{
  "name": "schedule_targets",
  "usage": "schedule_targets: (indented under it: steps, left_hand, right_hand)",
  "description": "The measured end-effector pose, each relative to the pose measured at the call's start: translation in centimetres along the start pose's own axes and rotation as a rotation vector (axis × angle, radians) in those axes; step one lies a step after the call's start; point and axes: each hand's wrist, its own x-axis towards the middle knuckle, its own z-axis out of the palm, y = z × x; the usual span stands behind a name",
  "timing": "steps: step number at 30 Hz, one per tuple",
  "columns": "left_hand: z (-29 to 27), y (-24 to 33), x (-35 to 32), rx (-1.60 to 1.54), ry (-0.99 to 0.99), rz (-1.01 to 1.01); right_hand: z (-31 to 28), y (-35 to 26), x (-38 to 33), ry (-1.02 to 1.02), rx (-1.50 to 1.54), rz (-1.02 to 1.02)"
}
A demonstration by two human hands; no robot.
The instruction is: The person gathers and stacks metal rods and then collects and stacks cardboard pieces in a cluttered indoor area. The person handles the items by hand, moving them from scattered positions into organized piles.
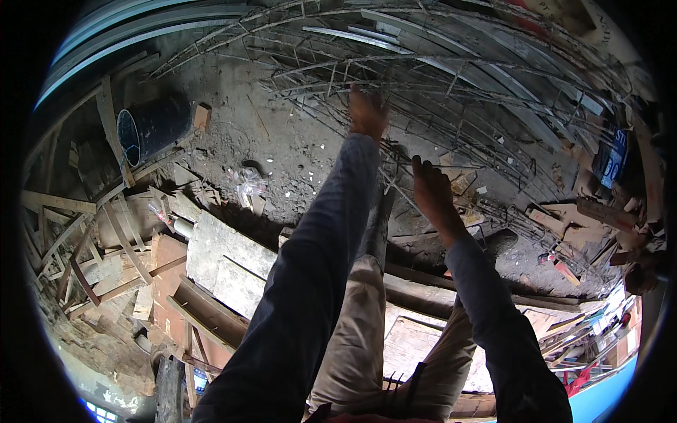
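Stretching over the rebar (460, 128), the left hand (368, 113) is blurred; whether it grips anything I cannot tell. The right hand (431, 187), lower in view, curls its fingers beside the rebar, and anything pinched there is too small to tell. The rebar lies across the ground (296, 148) ahead, perhaps crosswise so both hands can reach it. A block (202, 117) just beside the tipped drum (159, 130) may keep that from rolling.

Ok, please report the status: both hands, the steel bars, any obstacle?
Left hand blurred, near steel bars, grip unclear. Right hand near bars too, hold unclear. Bars crisscross, may snag. Dark bucket tipped over, off left.
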Motion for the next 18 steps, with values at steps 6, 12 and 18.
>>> schedule_targets:
  steps: [6,12,18]
  left_hand:
    - [1.8,3.9,-1.0,0.011,-0.023,0.116]
    - [6.4,10.4,-2.8,0.353,-0.325,0.255]
    - [1.2,11.9,-5.1,1.711,-0.803,0.445]
  right_hand:
    - [0.7,0.4,-1.1,0.266,-0.038,-0.142]
    - [1.3,1.2,-5.0,0.004,0.024,-0.25]
    - [1.2,2.5,-10.7,0.317,-0.057,-0.465]
